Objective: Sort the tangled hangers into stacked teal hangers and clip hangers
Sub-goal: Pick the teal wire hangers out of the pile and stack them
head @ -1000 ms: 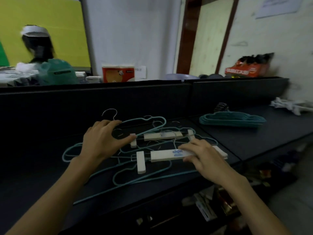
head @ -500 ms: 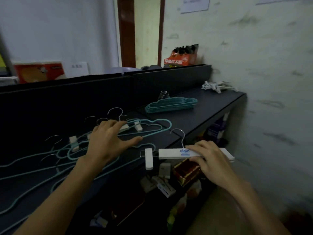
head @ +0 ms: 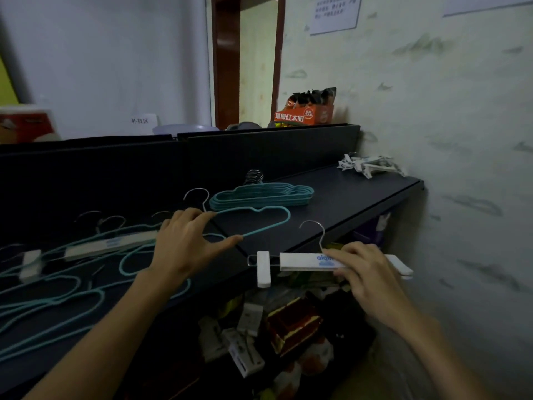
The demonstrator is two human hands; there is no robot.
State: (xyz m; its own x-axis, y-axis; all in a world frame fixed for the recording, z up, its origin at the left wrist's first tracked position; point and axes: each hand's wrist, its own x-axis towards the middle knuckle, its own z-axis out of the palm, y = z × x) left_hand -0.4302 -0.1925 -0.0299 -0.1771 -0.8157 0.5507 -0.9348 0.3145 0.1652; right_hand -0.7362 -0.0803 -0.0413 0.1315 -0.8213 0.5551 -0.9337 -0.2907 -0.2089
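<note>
White flat-barred clip hanger [head: 305,261] pinched in right hand [head: 364,268]; left hand [head: 189,241] spread over teal wire.

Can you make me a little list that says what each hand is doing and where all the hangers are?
left hand: fingers spread, touching a teal hanger on the black shelf
right hand: grips a white clip hanger, held out past the shelf's front edge
teal stack: neat pile at the back of the shelf
clip hanger pile: far right end, by the wall
tangle: teal and clip hangers mixed, on the left
</note>
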